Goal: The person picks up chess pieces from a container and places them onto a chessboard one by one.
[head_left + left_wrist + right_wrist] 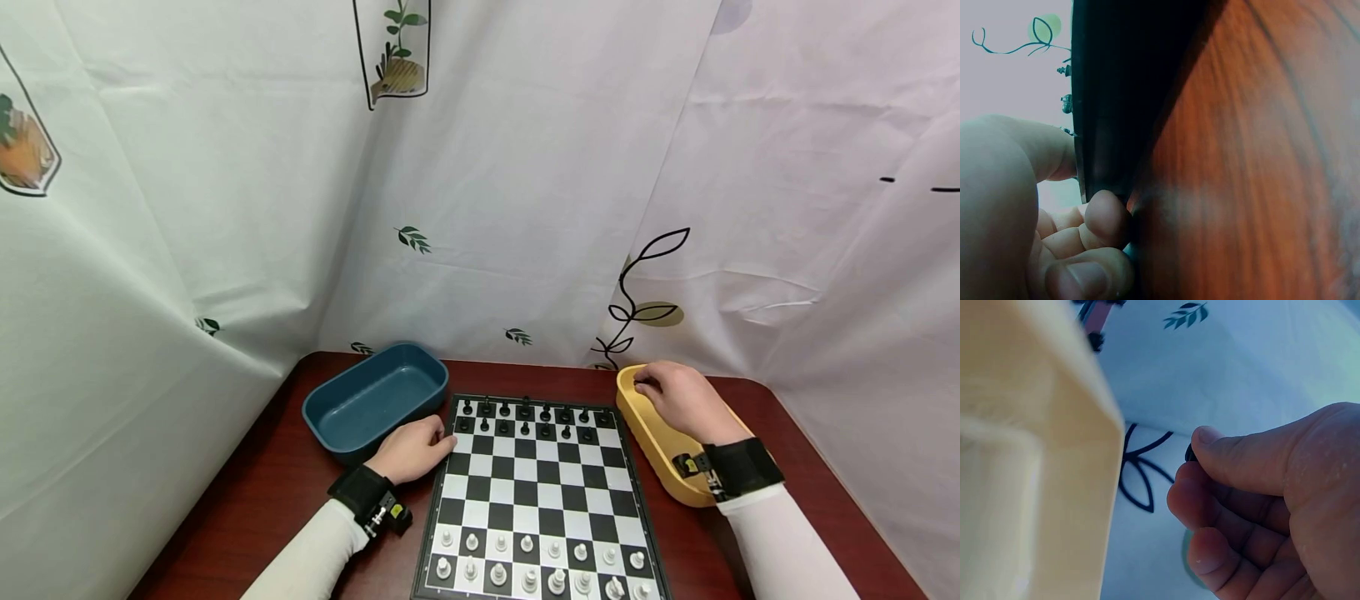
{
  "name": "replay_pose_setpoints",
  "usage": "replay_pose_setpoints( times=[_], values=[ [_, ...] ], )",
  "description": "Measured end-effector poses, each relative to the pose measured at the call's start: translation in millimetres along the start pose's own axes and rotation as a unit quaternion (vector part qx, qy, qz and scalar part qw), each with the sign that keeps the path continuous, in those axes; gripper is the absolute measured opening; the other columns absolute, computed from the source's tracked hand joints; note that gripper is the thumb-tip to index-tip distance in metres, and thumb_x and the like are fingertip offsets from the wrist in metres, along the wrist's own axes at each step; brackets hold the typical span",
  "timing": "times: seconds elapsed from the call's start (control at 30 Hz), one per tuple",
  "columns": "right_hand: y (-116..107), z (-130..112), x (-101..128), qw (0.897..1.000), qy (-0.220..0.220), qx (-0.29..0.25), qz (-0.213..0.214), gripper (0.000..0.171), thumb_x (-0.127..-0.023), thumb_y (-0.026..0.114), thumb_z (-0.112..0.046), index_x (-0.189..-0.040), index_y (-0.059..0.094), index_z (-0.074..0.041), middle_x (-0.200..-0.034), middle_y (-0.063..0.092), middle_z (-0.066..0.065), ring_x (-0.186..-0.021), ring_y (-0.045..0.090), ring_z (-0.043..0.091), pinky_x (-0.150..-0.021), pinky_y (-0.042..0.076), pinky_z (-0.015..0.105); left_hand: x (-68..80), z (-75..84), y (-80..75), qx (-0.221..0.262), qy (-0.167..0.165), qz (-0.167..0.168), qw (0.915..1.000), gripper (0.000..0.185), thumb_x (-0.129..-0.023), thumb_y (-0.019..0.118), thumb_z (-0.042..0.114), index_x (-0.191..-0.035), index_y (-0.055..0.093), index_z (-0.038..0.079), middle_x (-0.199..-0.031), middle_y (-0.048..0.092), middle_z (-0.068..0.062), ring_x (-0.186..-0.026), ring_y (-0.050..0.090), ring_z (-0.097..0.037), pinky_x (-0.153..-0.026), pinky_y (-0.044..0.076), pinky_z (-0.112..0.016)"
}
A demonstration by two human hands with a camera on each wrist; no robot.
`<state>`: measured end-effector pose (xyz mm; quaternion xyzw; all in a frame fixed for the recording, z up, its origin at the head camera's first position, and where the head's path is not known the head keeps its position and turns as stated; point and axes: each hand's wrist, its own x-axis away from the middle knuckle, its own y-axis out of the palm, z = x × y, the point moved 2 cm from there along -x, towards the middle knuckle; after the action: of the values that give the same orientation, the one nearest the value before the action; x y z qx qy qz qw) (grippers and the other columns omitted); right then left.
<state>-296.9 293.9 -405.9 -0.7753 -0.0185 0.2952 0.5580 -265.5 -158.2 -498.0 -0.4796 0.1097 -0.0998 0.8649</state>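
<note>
Yellow tray (660,446) beside the chessboard (532,492) lies under the right hand (678,400), which pinches a small dark piece (1189,453), while the left hand (412,450) grips the board's left edge.

We find the chessboard (536,492) at the middle of the surface (255,500), one set of pieces along its far rows and another along its near rows. A tub (375,400) sits just left of its far corner; a tray (660,442) lies along its right.
</note>
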Motion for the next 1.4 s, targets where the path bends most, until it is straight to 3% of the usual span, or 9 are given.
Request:
replay_pose_setpoints(
  times=[0.2, 0.4, 0.6, 0.97, 1.4],
  values=[
    [-4.6, -12.6, 0.0, 1.000, -0.026, -0.002, 0.012, 0.009, -0.096, 0.084, -0.001, -0.104, 0.080, -0.005, -0.099, 0.078, 0.007, -0.091, 0.074, 0.032, -0.085, 0.059, 0.056, 0.8, 2.2, -1.8, -0.001, -0.002, -0.003, 1.0000, 0.033, -0.108, 0.068, 0.042, -0.084, 0.059, 0.022, -0.069, 0.054, 0.007, -0.060, 0.049, -0.013, -0.060, 0.040, -0.034],
    [-6.8, -25.3, -1.0, 0.997, -0.069, 0.035, 0.011, 0.010, -0.095, 0.085, -0.005, -0.096, 0.078, -0.013, -0.089, 0.073, -0.003, -0.082, 0.072, 0.023, -0.080, 0.060, 0.052, 1.1, 2.8, -2.6, -0.003, 0.000, -0.003, 1.0000, 0.033, -0.108, 0.067, 0.044, -0.084, 0.059, 0.023, -0.069, 0.054, 0.008, -0.060, 0.049, -0.012, -0.059, 0.039, -0.033],
    [-4.7, -36.2, -0.4, 0.993, -0.102, 0.058, 0.004, 0.015, -0.090, 0.090, -0.007, -0.097, 0.080, -0.016, -0.088, 0.073, -0.007, -0.081, 0.072, 0.018, -0.079, 0.060, 0.048, 0.4, 1.6, -1.5, -0.001, -0.009, -0.005, 0.9999, 0.033, -0.108, 0.068, 0.043, -0.084, 0.059, 0.023, -0.069, 0.054, 0.007, -0.060, 0.050, -0.012, -0.060, 0.040, -0.033],
    [9.7, -49.8, 1.6, 0.993, -0.067, 0.016, -0.092, 0.010, -0.094, 0.088, -0.008, -0.100, 0.082, -0.011, -0.093, 0.075, -0.004, -0.084, 0.071, 0.017, -0.079, 0.060, 0.046, -1.7, -0.9, 0.6, -0.004, -0.009, -0.004, 0.9999, 0.033, -0.108, 0.068, 0.043, -0.083, 0.059, 0.023, -0.068, 0.054, 0.007, -0.060, 0.050, -0.013, -0.061, 0.041, -0.034],
    [29.1, -49.8, 4.0, 0.983, -0.053, 0.028, -0.171, 0.011, -0.089, 0.087, -0.006, -0.089, 0.081, -0.015, -0.083, 0.071, -0.009, -0.072, 0.059, 0.008, -0.072, 0.056, 0.038, -1.3, -0.6, 0.8, -0.003, -0.012, -0.003, 0.9999, 0.032, -0.108, 0.068, 0.042, -0.083, 0.059, 0.023, -0.068, 0.054, 0.007, -0.060, 0.050, -0.013, -0.060, 0.040, -0.035]
  ],
)
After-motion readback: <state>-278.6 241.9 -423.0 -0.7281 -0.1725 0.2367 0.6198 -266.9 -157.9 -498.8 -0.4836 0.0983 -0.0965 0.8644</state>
